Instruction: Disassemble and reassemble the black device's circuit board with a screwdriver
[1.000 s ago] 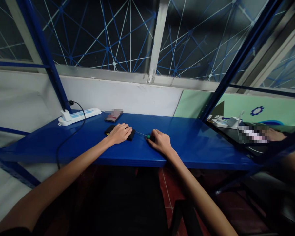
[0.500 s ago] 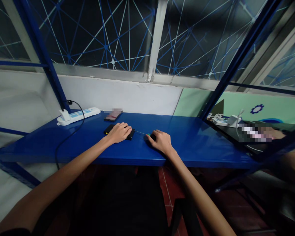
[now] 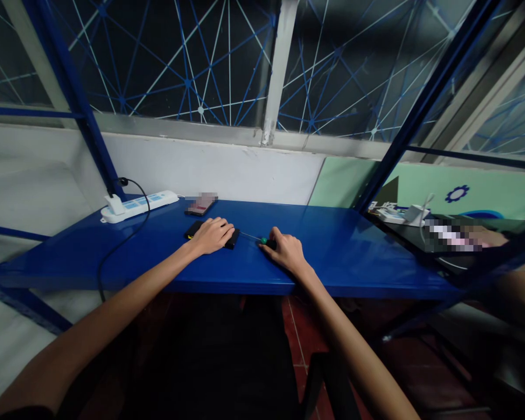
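My left hand (image 3: 216, 235) lies over a flat black box-like object (image 3: 233, 240) on the blue table, with its fingers bent across the top and pressing it down. A bit of yellow shows at the object's left end; its middle is hidden under the hand. In my right hand (image 3: 286, 249) is a screwdriver (image 3: 263, 240), its green and black handle wrapped by the fingers. The thin shaft points left, its tip at or close to the right end of the black object; contact is too small to tell.
Behind my left hand lies a phone (image 3: 202, 203), partly blurred out. A white power strip (image 3: 151, 201) with a black cable (image 3: 125, 236) sits at the back left. At right, beyond a blue post (image 3: 391, 157), another person's arm (image 3: 516, 286) reaches over a dark table.
My right thumb and forefinger have shifted on the screwdriver handle, so more of its green part shows. My left hand and the black object stay in place.
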Demonstrator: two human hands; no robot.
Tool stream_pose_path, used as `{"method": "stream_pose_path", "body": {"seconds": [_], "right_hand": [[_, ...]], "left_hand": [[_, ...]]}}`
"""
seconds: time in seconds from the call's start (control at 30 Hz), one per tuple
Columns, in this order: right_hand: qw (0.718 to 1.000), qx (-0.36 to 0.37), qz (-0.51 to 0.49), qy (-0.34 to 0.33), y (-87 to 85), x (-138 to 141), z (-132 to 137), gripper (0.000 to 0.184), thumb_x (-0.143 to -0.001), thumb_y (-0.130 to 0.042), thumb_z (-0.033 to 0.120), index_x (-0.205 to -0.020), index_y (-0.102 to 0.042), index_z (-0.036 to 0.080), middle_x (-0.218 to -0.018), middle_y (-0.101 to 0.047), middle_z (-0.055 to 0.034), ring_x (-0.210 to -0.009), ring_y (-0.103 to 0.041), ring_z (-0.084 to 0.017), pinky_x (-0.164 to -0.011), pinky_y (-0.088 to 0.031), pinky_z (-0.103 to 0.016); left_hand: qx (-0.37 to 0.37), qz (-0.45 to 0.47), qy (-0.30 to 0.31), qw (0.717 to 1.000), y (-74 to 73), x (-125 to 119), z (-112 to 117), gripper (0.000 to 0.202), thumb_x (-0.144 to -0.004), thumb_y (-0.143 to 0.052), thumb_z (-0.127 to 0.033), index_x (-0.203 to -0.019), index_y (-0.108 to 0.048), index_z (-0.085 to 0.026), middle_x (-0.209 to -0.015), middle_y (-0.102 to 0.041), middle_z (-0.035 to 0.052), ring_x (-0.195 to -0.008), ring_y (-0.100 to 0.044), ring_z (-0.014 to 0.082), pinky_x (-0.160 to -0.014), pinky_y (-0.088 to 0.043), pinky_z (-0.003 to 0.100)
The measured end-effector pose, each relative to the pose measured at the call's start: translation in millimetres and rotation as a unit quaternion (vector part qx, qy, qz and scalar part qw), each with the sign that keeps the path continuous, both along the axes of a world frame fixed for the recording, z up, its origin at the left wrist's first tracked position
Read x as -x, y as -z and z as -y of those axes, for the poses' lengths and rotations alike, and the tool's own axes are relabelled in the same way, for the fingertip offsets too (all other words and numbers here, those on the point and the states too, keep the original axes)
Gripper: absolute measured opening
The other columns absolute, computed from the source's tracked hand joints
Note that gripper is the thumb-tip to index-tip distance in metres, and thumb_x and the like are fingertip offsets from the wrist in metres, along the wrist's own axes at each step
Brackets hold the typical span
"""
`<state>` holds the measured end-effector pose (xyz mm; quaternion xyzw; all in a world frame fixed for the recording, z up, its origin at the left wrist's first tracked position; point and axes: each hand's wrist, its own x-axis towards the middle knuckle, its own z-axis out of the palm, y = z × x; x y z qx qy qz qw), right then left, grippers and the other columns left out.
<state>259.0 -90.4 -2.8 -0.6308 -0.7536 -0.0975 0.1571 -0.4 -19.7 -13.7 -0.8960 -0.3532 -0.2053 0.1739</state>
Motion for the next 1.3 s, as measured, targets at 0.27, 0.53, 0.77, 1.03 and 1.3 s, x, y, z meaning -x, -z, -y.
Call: {"method": "stream_pose_path", "body": {"seconds": [0.27, 0.53, 0.77, 1.03, 1.3], "right_hand": [[0.999, -0.016, -0.012, -0.036, -3.1, -0.6, 3.7, 0.043, -0.099, -0.035, 0.053, -0.09, -0.062, 0.021, -0.088, -0.07, -0.0048, -0.077, -0.065, -0.017, -0.058, -0.028, -0.027], [0.999, -0.013, 0.002, -0.047, -2.3, -2.9, 4.4, 0.045, -0.093, -0.045, 0.061, -0.09, -0.062, 0.02, -0.095, -0.067, -0.0055, -0.075, -0.062, -0.017, -0.057, -0.028, -0.026], [1.0, 0.005, 0.021, -0.014, -0.8, -0.8, 2.5, 0.041, -0.091, -0.049, 0.06, -0.102, -0.056, 0.021, -0.086, -0.071, -0.005, -0.073, -0.065, -0.021, -0.054, -0.021, -0.028], [0.999, -0.001, 0.02, -0.025, -1.4, 0.9, 4.2, 0.045, -0.094, -0.04, 0.064, -0.1, -0.057, 0.023, -0.079, -0.072, -0.0041, -0.071, -0.067, -0.021, -0.054, -0.02, -0.028], [1.0, -0.011, 0.009, -0.027, -5.9, 1.4, 7.8, 0.05, -0.096, -0.037, 0.06, -0.079, -0.061, 0.02, -0.084, -0.07, -0.0043, -0.072, -0.064, -0.017, -0.054, -0.022, -0.028]], "left_hand": [[0.004, 0.001, -0.004, 1.0, -2.5, -0.7, 2.2, 0.043, -0.103, -0.027, -0.031, -0.108, -0.067, -0.016, -0.099, -0.068, 0.0102, -0.094, -0.061, 0.0229, -0.081, -0.044, 0.036], [0.011, -0.004, 0.0, 1.0, -2.2, 0.5, 0.3, 0.043, -0.103, -0.027, -0.031, -0.109, -0.067, -0.015, -0.101, -0.069, 0.011, -0.095, -0.061, 0.0231, -0.081, -0.044, 0.036], [0.006, -0.002, 0.001, 1.0, -1.2, 0.5, 0.1, 0.044, -0.103, -0.027, -0.031, -0.109, -0.066, -0.014, -0.101, -0.069, 0.0107, -0.096, -0.061, 0.0226, -0.082, -0.043, 0.035], [0.013, 0.002, 0.0, 1.0, -1.4, 1.1, -0.6, 0.044, -0.103, -0.027, -0.032, -0.108, -0.067, -0.015, -0.102, -0.068, 0.0114, -0.098, -0.061, 0.0232, -0.082, -0.043, 0.036], [0.011, 0.006, 0.002, 1.0, -1.2, 1.2, -1.4, 0.043, -0.103, -0.027, -0.032, -0.109, -0.067, -0.016, -0.1, -0.068, 0.0106, -0.095, -0.061, 0.0222, -0.081, -0.044, 0.035]]}}
